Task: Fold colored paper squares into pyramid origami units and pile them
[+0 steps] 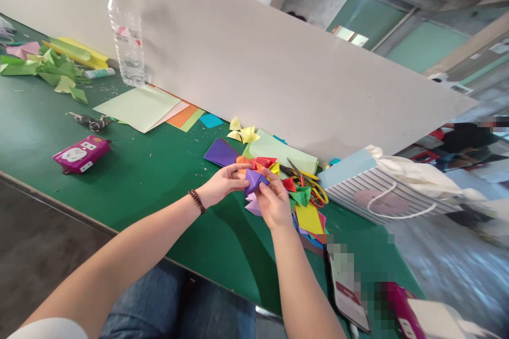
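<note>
Near right on the green table (151, 183): phone (352, 304), lying flat. Beyond, at centre: folded purple paper piece (254, 179), pinched between thumb and fingers of left hand (221, 185) at one side, right hand (274, 200) at the other; some fingertips hidden. Step in hand, judging by the grip: shaping or pressing creases. Next move apparently calling for light, even thumb pressure, without crushing the pointed form. Just beyond: red folded piece (265, 162); impossible to tell if joined. Farther right: yellow-handled scissors (312, 176), near striped paper bag (358, 186). Farthest, at left: clear bottle (129, 50), standing before white partition (222, 47).
</note>
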`<state>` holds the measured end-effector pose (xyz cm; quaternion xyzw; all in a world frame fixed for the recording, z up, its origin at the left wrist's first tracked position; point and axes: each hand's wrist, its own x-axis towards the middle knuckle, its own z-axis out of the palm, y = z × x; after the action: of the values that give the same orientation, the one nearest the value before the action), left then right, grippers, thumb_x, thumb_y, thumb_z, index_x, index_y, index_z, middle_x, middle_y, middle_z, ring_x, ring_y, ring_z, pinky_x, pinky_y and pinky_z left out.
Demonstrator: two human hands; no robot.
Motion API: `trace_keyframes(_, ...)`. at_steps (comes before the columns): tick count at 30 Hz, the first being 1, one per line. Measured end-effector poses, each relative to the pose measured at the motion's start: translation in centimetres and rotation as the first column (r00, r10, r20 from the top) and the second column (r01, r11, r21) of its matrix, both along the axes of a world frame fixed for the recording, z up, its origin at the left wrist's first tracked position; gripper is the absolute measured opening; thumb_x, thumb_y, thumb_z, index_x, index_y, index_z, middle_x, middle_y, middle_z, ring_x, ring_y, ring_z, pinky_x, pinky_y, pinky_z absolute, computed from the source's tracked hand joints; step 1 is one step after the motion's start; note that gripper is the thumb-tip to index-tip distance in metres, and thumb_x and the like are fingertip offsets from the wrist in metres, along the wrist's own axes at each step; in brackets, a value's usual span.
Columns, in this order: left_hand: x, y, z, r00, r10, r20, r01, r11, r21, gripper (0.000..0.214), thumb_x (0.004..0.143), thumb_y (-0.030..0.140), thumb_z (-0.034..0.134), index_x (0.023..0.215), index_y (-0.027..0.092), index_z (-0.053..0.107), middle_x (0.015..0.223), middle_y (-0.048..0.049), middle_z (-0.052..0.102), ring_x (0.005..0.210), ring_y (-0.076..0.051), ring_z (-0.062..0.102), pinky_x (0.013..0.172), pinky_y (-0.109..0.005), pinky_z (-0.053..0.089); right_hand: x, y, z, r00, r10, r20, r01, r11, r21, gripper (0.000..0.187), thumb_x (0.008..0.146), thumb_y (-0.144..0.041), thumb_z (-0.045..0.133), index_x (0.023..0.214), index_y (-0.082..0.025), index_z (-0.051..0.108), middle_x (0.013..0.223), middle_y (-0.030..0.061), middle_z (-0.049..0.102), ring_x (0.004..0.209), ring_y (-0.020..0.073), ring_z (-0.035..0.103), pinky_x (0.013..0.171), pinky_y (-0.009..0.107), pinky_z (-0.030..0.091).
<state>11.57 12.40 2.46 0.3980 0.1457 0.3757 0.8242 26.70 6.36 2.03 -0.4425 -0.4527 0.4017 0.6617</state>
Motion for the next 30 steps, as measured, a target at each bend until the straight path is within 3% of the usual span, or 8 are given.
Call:
trace_keyframes(4,-0.08,-0.13,0.19,0.999,-0.033,0.008,0.033,0.999,0.009,0.059,0.057,0.023,0.089,0.11,0.016,0.066,0.069,0.0025,0.064,0.063,-0.008,0.061,0.064,-0.022,0.048,-0.08,-0.16,0.02,1.0,0.024,-0.006,-0.024,1.0,0.019,0.031,0.073,-0.033,0.069,0.104,-0.029,0.067,0.103,0.003,0.069,0.096,0.0208,0.064,0.087,0.042,0.051)
trace_keyframes(10,0.01,-0.11,0.1,0.999,-0.037,0.002,0.037,0.999,0.002,0.054,0.054,0.023,0.09,0.103,0.016,0.067,0.075,-0.0004,0.067,0.067,-0.01,0.063,0.068,-0.023,0.05,-0.15,-0.14,0.03,0.997,-0.023,0.069,0.019,0.998,0.054,0.033,0.072,-0.029,0.067,0.105,-0.027,0.064,0.078,-0.0015,0.064,0.079,0.0168,0.063,0.08,0.038,0.052)
trace_keyframes(17,0.21,0.09,-0.52,1.0,0.021,0.017,-0.021,1.0,-0.012,0.033,0.059,0.029,0.088,0.083,0.015,0.071,0.08,-0.0022,0.069,0.072,-0.01,0.063,0.076,-0.026,0.05,-0.2,-0.13,-0.04,0.989,-0.025,0.143,0.021,0.999,0.027,0.034,0.072,-0.028,0.069,0.105,-0.026,0.06,0.087,0.0012,0.067,0.082,0.0173,0.064,0.077,0.034,0.054)
trace_keyframes(22,0.28,-0.15,-0.4,1.0,0.008,0.019,-0.008,1.0,-0.013,0.032,0.056,0.029,0.089,0.077,0.014,0.071,0.073,-0.0014,0.067,0.068,-0.01,0.061,0.074,-0.027,0.05,-0.06,-0.34,-0.05,0.993,0.028,0.115,-0.035,0.998,0.053,0.034,0.072,-0.026,0.069,0.105,-0.025,0.06,0.082,-0.0008,0.065,0.078,0.0155,0.063,0.075,0.033,0.054)
trace_keyframes(25,0.25,0.09,-0.42,0.999,0.041,0.012,-0.04,0.999,-0.021,0.034,0.057,0.03,0.089,0.082,0.015,0.072,0.08,-0.0025,0.069,0.072,-0.011,0.063,0.076,-0.027,0.051,-0.01,-0.4,-0.16,0.985,-0.018,0.173,0.006,0.998,0.07,0.034,0.075,-0.028,0.069,0.108,-0.026,0.059,0.089,0.0008,0.067,0.082,0.0167,0.065,0.078,0.034,0.054)
trace_keyframes(28,0.07,0.49,-0.52,0.994,0.108,-0.001,-0.108,0.994,-0.03,0.035,0.066,0.033,0.084,0.096,0.02,0.071,0.099,-0.0038,0.07,0.087,-0.012,0.064,0.082,-0.026,0.05,0.09,-0.53,-0.18,0.891,-0.232,0.39,0.182,0.97,0.162,0.034,0.078,-0.03,0.068,0.111,-0.025,0.06,0.107,0.0059,0.067,0.096,0.021,0.065,0.085,0.04,0.054)
trace_keyframes(30,-0.06,0.56,-0.52,0.994,0.112,-0.017,-0.113,0.993,-0.033,0.035,0.071,0.034,0.08,0.103,0.022,0.07,0.109,-0.0057,0.068,0.096,-0.014,0.064,0.083,-0.026,0.05,0.23,-0.64,-0.12,0.711,-0.411,0.571,0.27,0.909,0.317,0.026,0.08,-0.029,0.067,0.106,-0.024,0.064,0.106,0.0076,0.067,0.101,0.0235,0.063,0.09,0.043,0.052)
